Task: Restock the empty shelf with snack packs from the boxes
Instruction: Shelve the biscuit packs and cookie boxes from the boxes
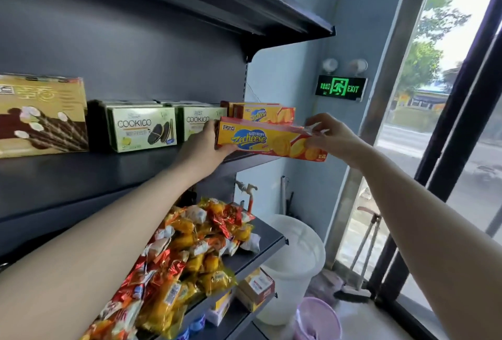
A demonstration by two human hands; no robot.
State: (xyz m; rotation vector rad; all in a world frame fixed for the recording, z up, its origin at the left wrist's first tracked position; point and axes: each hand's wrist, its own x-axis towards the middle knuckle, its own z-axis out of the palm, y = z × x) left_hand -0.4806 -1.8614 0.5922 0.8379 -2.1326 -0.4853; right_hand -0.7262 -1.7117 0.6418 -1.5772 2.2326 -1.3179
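One Zecheese box (267,138) is in your hands at the right end of the middle shelf (81,176), just in front of more Zecheese boxes (267,114) already standing at the back. Your left hand (207,145) grips its left end, fingers curled round behind it. Your right hand (332,136) pinches its top right corner, fingertips pressed together. The box tilts down to the right. Whether it rests on the board yet, you cannot tell.

Progress, by my reading: partly stocked. Two Cookico boxes (141,129) and a large biscuit-stick box (40,116) stand to the left, and a heap of wrapped snack packs (195,242) lies on the lower shelf (271,233). This box is not yet set.

Room: bare board runs along the front, and the upper shelf (244,5) sits well above. Watch the right edge, since the box's end pokes past the shelf end. The nearest Cookico box is just beside your left hand.
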